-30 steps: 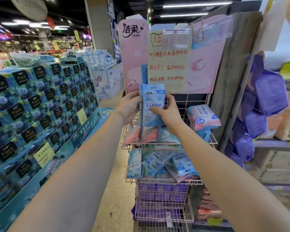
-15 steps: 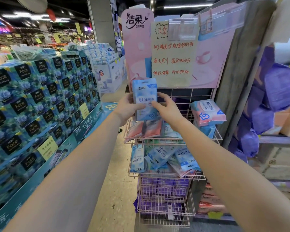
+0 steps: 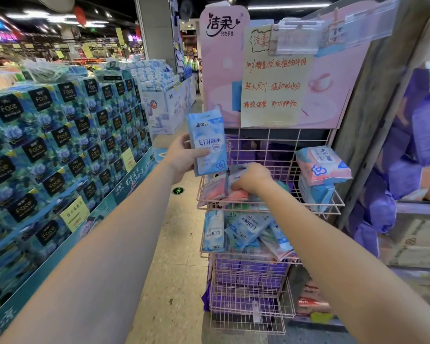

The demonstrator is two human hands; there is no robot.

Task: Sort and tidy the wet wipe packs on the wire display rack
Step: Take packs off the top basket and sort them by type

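My left hand [image 3: 181,157] holds a blue EDI wet wipe pack [image 3: 207,142] upright, just left of the pink wire rack [image 3: 315,207]. My right hand [image 3: 251,178] is down in the top basket, fingers closed on a pink wipe pack [image 3: 238,194] lying among other flat pink packs [image 3: 212,189]. At the basket's right end sit a large pink-and-blue wipe pack [image 3: 320,165] and a blue one [image 3: 315,194] beneath it. The second basket holds several blue EDI packs [image 3: 246,229] lying jumbled at different angles.
Lower baskets hold purple packs [image 3: 248,269]. A pink sign board with a handwritten yellow notice [image 3: 273,80] tops the rack. Stacked blue tissue boxes [image 3: 60,145] line the left side. Purple bags [image 3: 407,157] hang at right. A tiled aisle floor [image 3: 174,244] runs between.
My right hand let go of the blue pack and dropped into the top basket onto a pink pack. My left hand alone keeps the blue pack, shifted slightly left.
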